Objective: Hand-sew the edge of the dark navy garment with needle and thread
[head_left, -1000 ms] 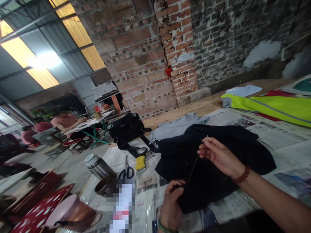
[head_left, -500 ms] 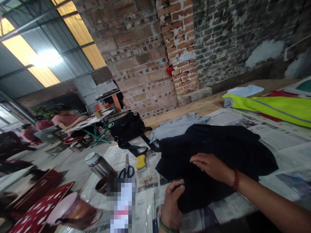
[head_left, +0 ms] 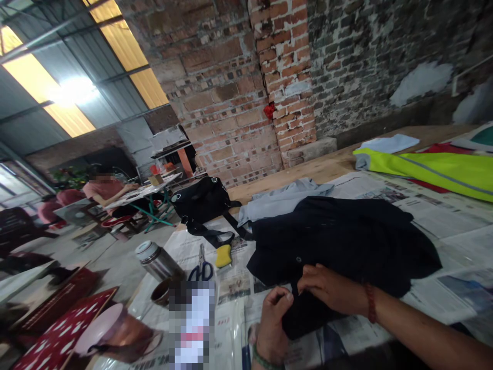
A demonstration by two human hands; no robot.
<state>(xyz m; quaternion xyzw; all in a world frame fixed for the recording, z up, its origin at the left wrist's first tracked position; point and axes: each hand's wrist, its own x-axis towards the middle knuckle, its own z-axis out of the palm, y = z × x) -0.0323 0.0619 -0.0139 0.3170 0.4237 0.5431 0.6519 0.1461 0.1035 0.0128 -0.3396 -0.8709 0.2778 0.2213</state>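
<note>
A dark navy garment [head_left: 346,231] lies spread on newspaper over the table. At its near left edge my left hand [head_left: 272,316] is closed, with thumb and curled fingers on the cloth's edge. My right hand [head_left: 333,289] rests over the garment's lower part, its fingertips pinched close to my left thumb. A tiny light point shows at those fingertips, too small to name. Just above my right hand, a small round ring-like piece [head_left: 299,259] is visible on the dark cloth.
Left of the garment lie scissors [head_left: 201,268], a yellow-handled tool [head_left: 223,256], a steel thermos [head_left: 157,261] and a brown cup [head_left: 164,293]. A black bag [head_left: 202,200], grey cloth [head_left: 285,203] and neon-yellow garment [head_left: 435,169] lie farther back. A person sits at another table.
My right hand has moved down and slightly left, from above the garment's middle to beside my left hand, its fingers now pinched. The small round piece has come into view. My left hand has barely moved.
</note>
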